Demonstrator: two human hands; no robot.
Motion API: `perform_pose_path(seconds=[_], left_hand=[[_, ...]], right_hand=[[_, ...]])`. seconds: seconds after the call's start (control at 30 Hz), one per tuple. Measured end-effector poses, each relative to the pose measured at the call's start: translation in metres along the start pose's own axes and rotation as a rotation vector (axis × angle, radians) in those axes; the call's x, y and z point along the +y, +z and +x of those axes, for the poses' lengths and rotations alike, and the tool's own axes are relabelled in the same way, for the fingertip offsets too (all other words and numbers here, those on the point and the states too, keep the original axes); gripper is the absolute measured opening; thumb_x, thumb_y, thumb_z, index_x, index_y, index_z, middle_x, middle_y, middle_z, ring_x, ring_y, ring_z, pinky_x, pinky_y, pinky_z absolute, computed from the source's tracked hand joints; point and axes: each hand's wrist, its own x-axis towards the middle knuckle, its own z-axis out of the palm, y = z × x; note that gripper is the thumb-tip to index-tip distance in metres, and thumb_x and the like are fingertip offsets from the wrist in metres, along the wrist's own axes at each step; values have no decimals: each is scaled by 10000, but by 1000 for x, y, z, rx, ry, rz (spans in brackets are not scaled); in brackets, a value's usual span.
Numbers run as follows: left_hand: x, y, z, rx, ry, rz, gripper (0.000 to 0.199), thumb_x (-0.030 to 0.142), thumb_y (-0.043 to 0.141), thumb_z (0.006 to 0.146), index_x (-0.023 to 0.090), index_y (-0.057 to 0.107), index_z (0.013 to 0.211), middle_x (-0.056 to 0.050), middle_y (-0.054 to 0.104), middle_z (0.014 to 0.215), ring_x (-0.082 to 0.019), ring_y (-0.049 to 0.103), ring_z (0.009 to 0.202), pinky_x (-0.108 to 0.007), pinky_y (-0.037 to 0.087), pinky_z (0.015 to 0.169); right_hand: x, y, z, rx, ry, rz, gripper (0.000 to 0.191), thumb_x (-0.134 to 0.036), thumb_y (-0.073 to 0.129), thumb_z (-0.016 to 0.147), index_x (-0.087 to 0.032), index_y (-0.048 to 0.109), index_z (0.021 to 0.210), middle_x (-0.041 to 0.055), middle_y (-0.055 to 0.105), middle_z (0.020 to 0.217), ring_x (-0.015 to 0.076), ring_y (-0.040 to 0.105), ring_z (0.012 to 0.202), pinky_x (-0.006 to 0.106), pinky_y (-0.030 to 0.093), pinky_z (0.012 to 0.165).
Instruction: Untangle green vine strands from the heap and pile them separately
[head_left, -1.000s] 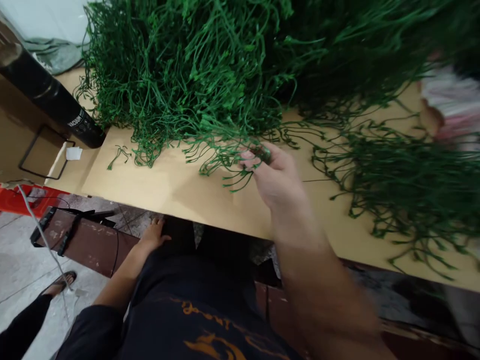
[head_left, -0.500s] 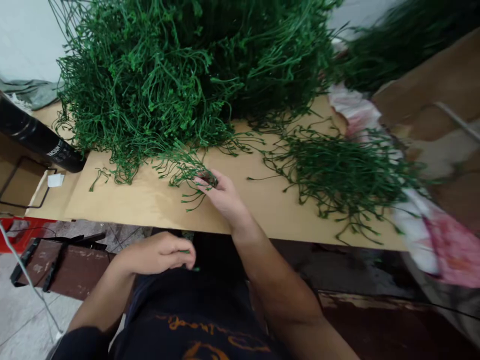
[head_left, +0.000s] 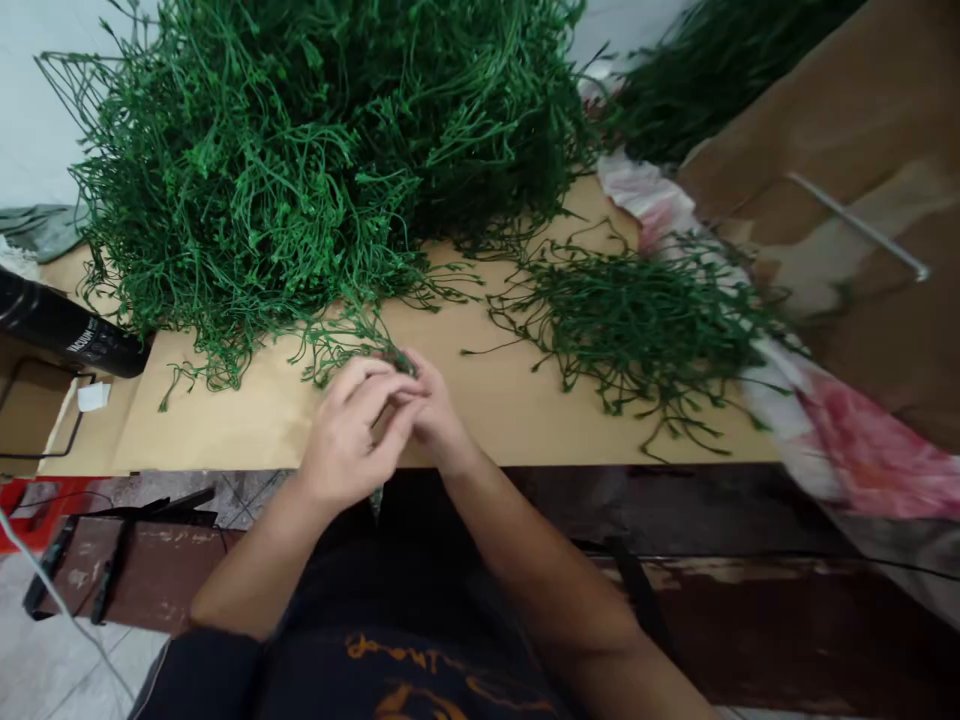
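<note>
My right hand point(head_left: 437, 415) is closed around the base of a small bunch of green plastic stems point(head_left: 341, 338), whose forked tips fan out to the left over the table's front part. My left hand point(head_left: 349, 430) meets it there, thumb and fingertips pinched together against the right fingers. What the left fingertips hold is hidden between the hands. Just behind them rises a big heap of the same green stems point(head_left: 277, 180). To the right of my hands lies a smaller, flatter pile of stems point(head_left: 637, 320).
A tan board point(head_left: 225, 430) covers the tabletop. At its left end leans a black cylinder point(head_left: 71, 325) with white lettering. Pink and white plastic point(head_left: 847, 430) lies along the right edge, beside a brown sheet point(head_left: 847, 130). A brown bench point(head_left: 142, 570) stands below at left.
My left hand has risen from near my lap to the bunch and now touches my right hand. The right hand still holds the stems. The view has shifted slightly right.
</note>
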Motion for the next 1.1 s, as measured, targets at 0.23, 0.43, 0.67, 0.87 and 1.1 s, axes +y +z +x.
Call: perform_pose_path(seconds=[0.23,0.43,0.67,0.87,1.1], left_hand=[[-43,-4,-22,19,-46,158,391,349,627,727,152,511,1044,-123,571,1089,-229,518,1079,-400,434,927],[-61,-2,-7,-105,-119,112,193,227,479,808,174,631,915,-79,674,949,-193,606,922,-345,466,856],[-73,-18,6,-29,-421,-422,210,313,513,804,154,649,810,-36,657,824,-90,528,627,-220,441,608],[-85,-15,14,-209,-440,-601,287,427,582,760,153,671,755,-22,627,738,-65,446,546,-208,399,547],[-83,-17,8,319,-332,-204,223,366,560,789,175,596,899,-26,568,856,-102,516,735,-245,441,704]], right_hand=[[-27,19,-8,120,40,518,420,-475,604,706,-225,530,1036,74,598,1116,208,554,1084,386,418,1011],[-32,9,-26,-38,-34,310,614,-548,509,780,-261,391,1311,80,410,1355,224,391,1270,426,329,1083],[-23,-18,-27,30,-63,-38,355,-407,512,822,-199,549,1107,98,538,1054,176,566,945,382,498,865],[-16,-16,-8,90,-292,-352,352,-238,531,785,-203,523,1135,114,512,1176,224,487,1114,433,434,941],[-12,-21,3,218,-313,-440,83,-254,548,780,-185,537,825,70,591,848,201,544,868,376,456,805]])
